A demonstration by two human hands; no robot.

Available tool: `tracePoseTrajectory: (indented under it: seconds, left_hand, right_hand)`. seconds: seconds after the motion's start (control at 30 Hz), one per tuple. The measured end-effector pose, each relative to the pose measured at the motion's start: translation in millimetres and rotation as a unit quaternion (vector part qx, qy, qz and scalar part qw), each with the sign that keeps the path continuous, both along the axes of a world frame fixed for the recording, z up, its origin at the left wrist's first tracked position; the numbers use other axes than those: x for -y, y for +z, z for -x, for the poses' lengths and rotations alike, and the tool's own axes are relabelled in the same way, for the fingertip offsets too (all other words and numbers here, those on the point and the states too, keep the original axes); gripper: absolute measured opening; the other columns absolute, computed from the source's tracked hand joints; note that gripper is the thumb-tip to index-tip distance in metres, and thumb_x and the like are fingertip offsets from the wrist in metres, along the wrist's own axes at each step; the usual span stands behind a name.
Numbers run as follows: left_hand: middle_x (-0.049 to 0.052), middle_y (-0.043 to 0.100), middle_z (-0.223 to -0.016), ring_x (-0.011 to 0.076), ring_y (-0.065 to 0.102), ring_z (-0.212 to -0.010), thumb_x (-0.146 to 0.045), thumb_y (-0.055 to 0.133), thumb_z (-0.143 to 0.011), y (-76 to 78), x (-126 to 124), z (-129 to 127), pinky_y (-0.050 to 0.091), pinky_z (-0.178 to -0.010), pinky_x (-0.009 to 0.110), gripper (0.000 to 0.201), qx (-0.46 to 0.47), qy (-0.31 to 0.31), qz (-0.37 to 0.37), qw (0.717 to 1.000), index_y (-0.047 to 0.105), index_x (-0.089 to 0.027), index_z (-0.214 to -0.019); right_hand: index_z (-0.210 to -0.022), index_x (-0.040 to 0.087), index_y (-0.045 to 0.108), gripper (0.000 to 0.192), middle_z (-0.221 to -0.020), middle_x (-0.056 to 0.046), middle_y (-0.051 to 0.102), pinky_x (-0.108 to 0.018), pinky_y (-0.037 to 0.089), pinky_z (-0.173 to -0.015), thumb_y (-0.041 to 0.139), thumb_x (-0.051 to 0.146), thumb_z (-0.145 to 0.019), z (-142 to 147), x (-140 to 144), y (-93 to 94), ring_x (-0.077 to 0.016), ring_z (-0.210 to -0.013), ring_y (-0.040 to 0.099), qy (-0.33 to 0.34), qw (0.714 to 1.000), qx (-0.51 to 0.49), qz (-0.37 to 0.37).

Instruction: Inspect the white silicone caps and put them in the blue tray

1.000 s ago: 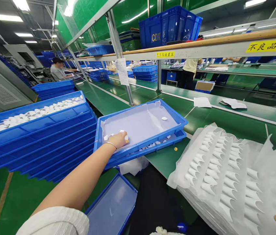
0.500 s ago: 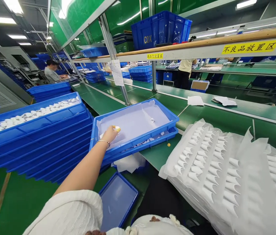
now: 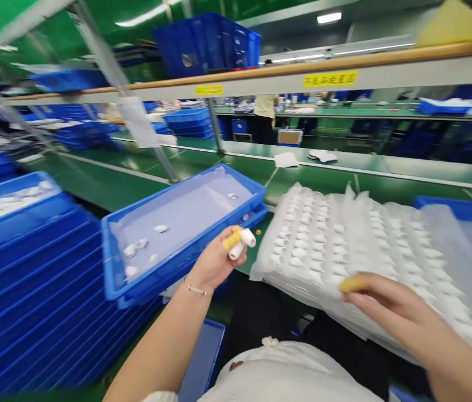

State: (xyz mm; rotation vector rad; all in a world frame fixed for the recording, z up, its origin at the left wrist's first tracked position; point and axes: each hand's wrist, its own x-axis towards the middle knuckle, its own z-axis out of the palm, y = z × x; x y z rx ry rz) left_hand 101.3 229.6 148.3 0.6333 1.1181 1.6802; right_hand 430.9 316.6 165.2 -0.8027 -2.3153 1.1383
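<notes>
My left hand (image 3: 218, 258) is closed on a couple of small white hollow plastic pieces (image 3: 247, 238), with a yellow finger cot on one finger. It is just off the front right side of a blue tray (image 3: 112, 279). On that tray's pale lining lie several loose white pieces (image 3: 161, 228). My right hand (image 3: 390, 301), also wearing a yellow finger cot, hovers over the front of a translucent packing sheet (image 3: 328, 287). Its thumb and forefinger reach out slightly apart, and I see nothing between them. Rows of similar white pieces (image 3: 302, 244) sit in the sheet's pockets.
A tall stack of blue trays (image 3: 30, 279) stands at left, white pieces in its top one. Another blue tray (image 3: 441, 201) sits at the right. Behind the green bench (image 3: 202, 148) run metal posts and a shelf with a blue crate (image 3: 202, 44). A person stands farther back.
My view has turned to the right. My left hand has come out of the blue tray, bringing white pieces with it. My right hand has come into view over the packing sheet.
</notes>
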Motion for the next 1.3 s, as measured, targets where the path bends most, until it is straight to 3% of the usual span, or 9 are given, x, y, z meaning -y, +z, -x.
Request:
tracePoseTrajectory:
  seconds: [0.1,0.2,0.47,0.57,0.73,0.9,1.0,1.17,1.3]
  left_hand:
    - [-0.003,0.054,-0.062,0.0070,0.046,-0.051,-0.042,0.080,-0.074,-16.3,-1,-50,0.039,-0.050,0.020,0.032,-0.032,-0.183,0.018,0.982,0.061,-0.017,-0.079]
    - [-0.003,0.055,-0.069,0.0075,0.048,-0.057,-0.041,0.077,-0.078,-30.3,-6,-70,0.041,-0.054,0.020,0.029,-0.082,-0.237,0.033,0.967,0.062,-0.017,-0.080]
    - [-0.001,0.058,-0.087,0.0121,0.057,-0.073,-0.040,0.069,-0.084,-37.4,-17,-94,0.054,-0.066,0.025,0.026,-0.093,-0.169,0.075,0.978,0.061,-0.023,-0.102]
    - [-0.003,0.058,-0.082,0.0127,0.058,-0.070,-0.038,0.068,-0.083,-37.4,-18,-98,0.055,-0.069,0.028,0.039,-0.058,-0.141,0.093,0.984,0.055,-0.027,-0.119]
    - [-0.002,0.060,-0.073,0.0140,0.055,-0.067,-0.029,0.064,-0.083,-45.7,-19,-93,0.048,-0.066,0.027,0.030,-0.090,-0.163,0.087,0.979,0.061,-0.025,-0.113]
    - [0.002,0.067,-0.092,0.0164,0.060,-0.077,-0.027,0.076,-0.075,-44.3,-23,-103,0.049,-0.070,0.028,0.041,-0.131,-0.210,0.076,0.966,0.062,-0.026,-0.114]
    - [0.003,0.068,-0.090,0.0198,0.062,-0.083,-0.034,0.076,-0.079,-42.8,-25,-109,0.049,-0.076,0.031,0.032,-0.174,-0.232,0.060,0.955,0.066,-0.024,-0.107]
    - [0.004,0.066,-0.092,0.0212,0.059,-0.083,-0.039,0.074,-0.081,-50.4,-25,-106,0.046,-0.074,0.032,0.023,-0.350,-0.185,0.037,0.918,0.069,-0.025,-0.098]
    - [0.000,0.055,-0.076,0.0174,0.051,-0.070,-0.035,0.074,-0.081,-54.4,-24,-107,0.039,-0.062,0.028,0.018,-0.490,-0.131,0.003,0.862,0.062,-0.022,-0.082]
  right_hand:
    - [-0.116,0.027,0.066,0.024,-0.106,-0.007,0.068,-0.035,0.053,-0.077,0.055,0.038,-0.097,41,1,-3.0,-0.0241,-0.095,0.064,0.032,0.998,-0.025,0.055]
    - [-0.117,0.025,0.062,0.024,-0.094,-0.005,0.064,-0.032,0.048,-0.070,0.055,0.035,-0.097,66,-2,-13.5,-0.0198,-0.082,0.060,0.036,0.997,-0.030,0.062]
    - [-0.092,0.021,0.058,0.011,-0.084,0.000,0.061,-0.028,0.043,-0.067,0.062,0.032,-0.091,59,1,-42.1,-0.0151,-0.074,0.055,-0.017,0.987,-0.052,0.150]
    - [-0.087,0.021,0.056,0.018,-0.086,0.000,0.060,-0.029,0.046,-0.073,0.065,0.036,-0.090,57,-6,-53.7,-0.0156,-0.079,0.057,-0.032,0.958,-0.128,0.255]
    - [-0.087,0.020,0.057,0.031,-0.083,-0.002,0.062,-0.028,0.047,-0.069,0.065,0.049,-0.089,50,-13,-59.5,-0.0152,-0.078,0.060,-0.017,0.913,-0.178,0.368]
    - [-0.089,0.018,0.058,0.033,-0.081,-0.002,0.063,-0.026,0.046,-0.066,0.065,0.050,-0.090,46,-12,-58.6,-0.0134,-0.075,0.060,0.003,0.894,-0.203,0.399]
    - [-0.090,0.018,0.059,0.030,-0.084,-0.002,0.063,-0.026,0.046,-0.068,0.065,0.047,-0.091,45,-12,-59.5,-0.0133,-0.078,0.060,0.011,0.895,-0.195,0.402]
    - [-0.088,0.018,0.058,0.030,-0.081,0.000,0.058,-0.027,0.045,-0.068,0.064,0.048,-0.090,45,-12,-60.2,-0.0127,-0.073,0.054,0.010,0.903,-0.184,0.388]
    - [-0.081,0.020,0.051,0.035,-0.074,0.004,0.047,-0.025,0.038,-0.060,0.073,0.047,-0.082,47,-8,-59.4,-0.0111,-0.066,0.044,-0.042,0.931,-0.140,0.334]
